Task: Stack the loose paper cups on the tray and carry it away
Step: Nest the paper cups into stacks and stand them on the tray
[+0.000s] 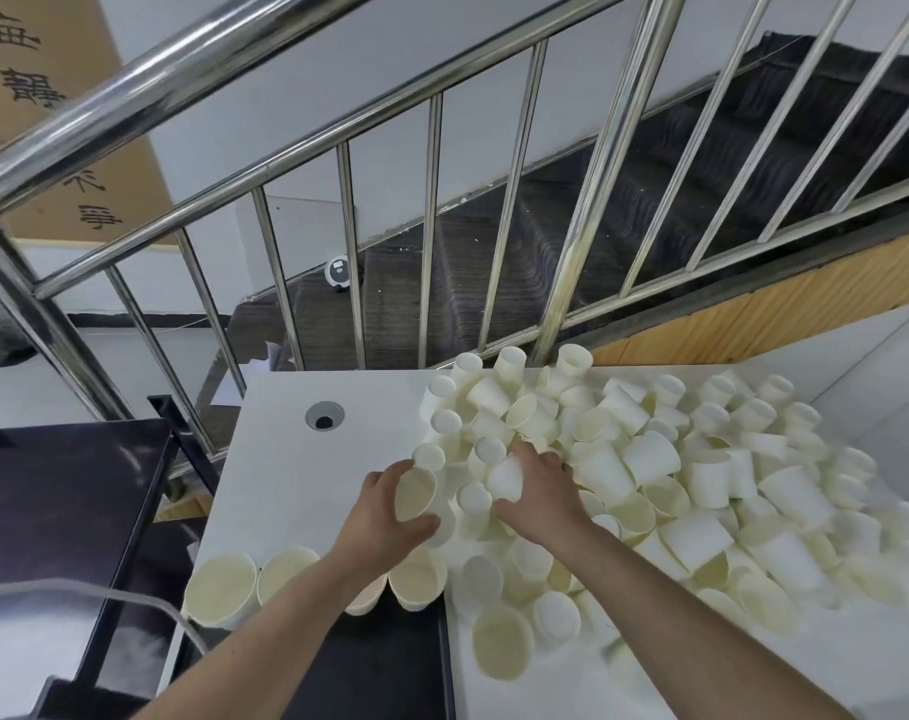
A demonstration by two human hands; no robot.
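The left hand [385, 511] is gripping a paper cup [415, 495], fingers curled round it, mouth facing the camera. The right hand [538, 493] is pinching another cup [505, 478] upside-down above the loose pile [702, 475] on the white table [296, 475], both forearms reaching forward over the dark tray [385, 662].

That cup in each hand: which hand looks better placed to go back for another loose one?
Probably the right hand. It grips a cup at the edge of the loose pile, while the left hand holds its cup farther from it.
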